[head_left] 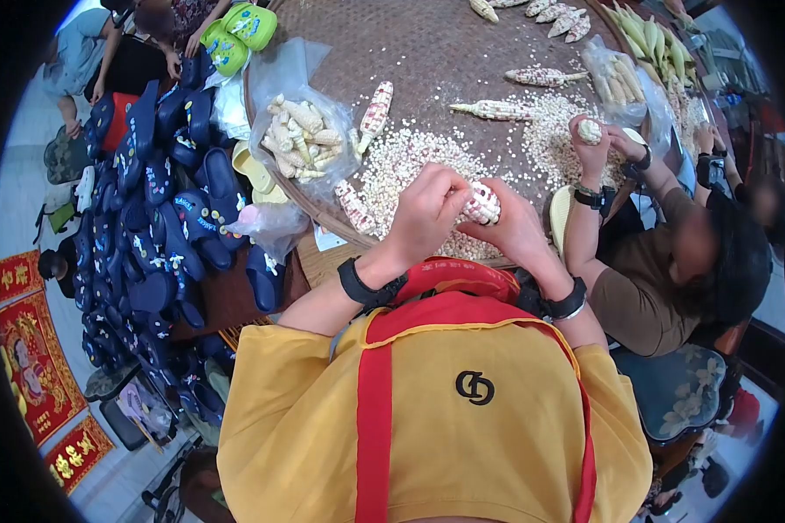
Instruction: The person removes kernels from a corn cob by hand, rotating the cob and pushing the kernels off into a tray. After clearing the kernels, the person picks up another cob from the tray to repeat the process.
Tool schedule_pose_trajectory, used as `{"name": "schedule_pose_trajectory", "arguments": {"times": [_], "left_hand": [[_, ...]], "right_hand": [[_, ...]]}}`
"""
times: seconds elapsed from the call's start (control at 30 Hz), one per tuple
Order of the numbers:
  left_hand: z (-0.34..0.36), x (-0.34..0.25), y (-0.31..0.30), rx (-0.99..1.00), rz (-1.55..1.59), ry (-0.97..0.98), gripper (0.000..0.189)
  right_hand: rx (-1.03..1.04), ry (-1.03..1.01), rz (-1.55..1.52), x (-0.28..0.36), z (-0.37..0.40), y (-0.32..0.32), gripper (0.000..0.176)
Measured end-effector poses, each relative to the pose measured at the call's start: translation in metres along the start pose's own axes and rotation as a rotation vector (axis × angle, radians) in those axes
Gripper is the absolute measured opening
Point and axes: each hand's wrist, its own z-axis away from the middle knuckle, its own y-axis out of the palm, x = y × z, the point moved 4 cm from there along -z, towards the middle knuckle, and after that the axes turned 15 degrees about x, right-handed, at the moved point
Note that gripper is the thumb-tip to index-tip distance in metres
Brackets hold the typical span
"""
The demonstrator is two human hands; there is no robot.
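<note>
Between my hands is a corn cob [481,206] with white and dark red kernels. My right hand [513,225] is closed around it from the right side. My left hand [426,216] is closed, its curled fingers and thumb pressed against the cob's left side. Below and around them, loose corn kernels [410,161] lie heaped on a large round woven tray [392,52]. Left of my left hand, a speckled cob [355,207] rests at the edge of the heap, and another speckled cob [376,113] lies farther up.
A plastic bag of stripped cobs [298,139] sits at the tray's left. More speckled cobs [541,77] lie farther back. At right, another person's hands [595,148] hold a cob. Many dark blue clogs [161,200] are piled at left, with green clogs [240,37] above.
</note>
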Motion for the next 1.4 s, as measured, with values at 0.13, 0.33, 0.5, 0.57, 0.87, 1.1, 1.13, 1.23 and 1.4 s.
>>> {"name": "schedule_pose_trajectory", "arguments": {"times": [0.13,0.33,0.5,0.57,0.87,1.1,1.13,1.23,1.4], "left_hand": [[0.0,0.002,-0.002,-0.024,-0.021,-0.046,0.004],[-0.001,0.012,-0.004,0.031,0.125,-0.094,0.009],[0.005,0.021,0.003,0.028,0.499,-0.298,0.017],[0.002,0.018,0.002,0.066,0.538,-0.32,0.019],[0.006,0.024,0.008,0.134,0.519,-0.311,0.022],[0.006,0.011,0.004,0.148,0.391,-0.349,0.018],[0.006,0.011,0.004,0.147,0.391,-0.349,0.018],[0.003,0.009,0.004,0.119,0.259,-0.284,0.019],[0.002,0.005,0.005,0.01,-0.066,0.032,0.018]], "right_hand": [[-0.009,-0.003,0.019,0.0,0.0,0.0,0.053],[-0.049,-0.016,0.04,0.001,0.001,-0.001,0.056],[-0.113,-0.108,0.078,-0.001,0.001,0.002,0.058],[-0.15,-0.206,0.145,-0.001,0.001,0.003,0.057],[-0.259,-0.232,0.333,0.003,0.001,0.003,0.05],[-0.288,-0.165,0.352,0.006,0.001,0.001,0.047],[-0.279,-0.15,0.362,0.005,0.001,0.002,0.047],[-0.295,-0.179,0.383,0.005,0.0,0.002,0.047],[-0.292,-0.169,0.378,0.004,0.0,0.004,0.045]]}}
